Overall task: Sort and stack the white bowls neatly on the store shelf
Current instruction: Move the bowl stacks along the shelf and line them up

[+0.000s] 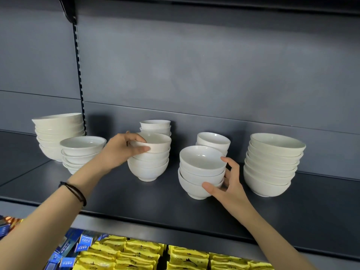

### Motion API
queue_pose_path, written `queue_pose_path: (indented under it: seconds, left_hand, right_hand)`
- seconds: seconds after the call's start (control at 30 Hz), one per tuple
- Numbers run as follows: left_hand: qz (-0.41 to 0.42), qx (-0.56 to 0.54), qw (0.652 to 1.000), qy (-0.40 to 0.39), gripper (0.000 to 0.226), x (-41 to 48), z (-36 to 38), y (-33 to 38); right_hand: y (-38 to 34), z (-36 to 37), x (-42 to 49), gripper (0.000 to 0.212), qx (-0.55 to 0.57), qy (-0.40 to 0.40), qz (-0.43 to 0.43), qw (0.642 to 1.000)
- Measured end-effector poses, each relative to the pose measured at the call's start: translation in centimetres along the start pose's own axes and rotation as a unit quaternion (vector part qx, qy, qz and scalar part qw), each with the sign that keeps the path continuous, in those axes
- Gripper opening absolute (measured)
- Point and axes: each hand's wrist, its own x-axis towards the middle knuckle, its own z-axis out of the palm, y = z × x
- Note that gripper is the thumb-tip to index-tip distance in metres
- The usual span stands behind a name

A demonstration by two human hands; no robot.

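Observation:
Several stacks of white bowls stand on the dark grey shelf point(155, 197). My left hand point(124, 151) grips the rim of the top bowl point(153, 142) of the middle front stack point(148, 166), thumb on the outside, fingers over the rim. My right hand point(228, 184) holds the right side of a three-bowl stack point(200, 172), thumb under its lower bowl, fingers spread along its side. Behind these stand a small stack point(155, 125) and another small stack point(214, 141).
A tall stack of wide bowls point(272, 164) stands at the right. At the left are a large stack point(58, 133) and a lower stack point(81, 151) in front of it. Yellow packets point(155, 256) and blue boxes point(68, 248) fill the shelf below.

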Motion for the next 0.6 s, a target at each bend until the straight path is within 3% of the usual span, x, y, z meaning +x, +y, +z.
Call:
queue_pose_path:
  seconds: [0.1,0.23,0.6]
  left_hand:
    - [-0.005,-0.043,0.999,-0.009,0.034,-0.2,-0.5,0.3]
    - [-0.005,-0.107,0.994,0.010,0.007,-0.2,0.1,0.5]
    - [0.089,-0.058,0.989,0.103,0.011,0.0,1.2,2.8]
  right_hand:
    - [-0.2,0.0,-0.2,0.083,0.004,-0.002,-0.001,1.000]
    - [-0.3,0.0,-0.2,0.082,0.003,-0.006,-0.001,1.000]
    - [-0.4,0.0,-0.3,0.085,0.006,-0.028,-0.015,0.999]
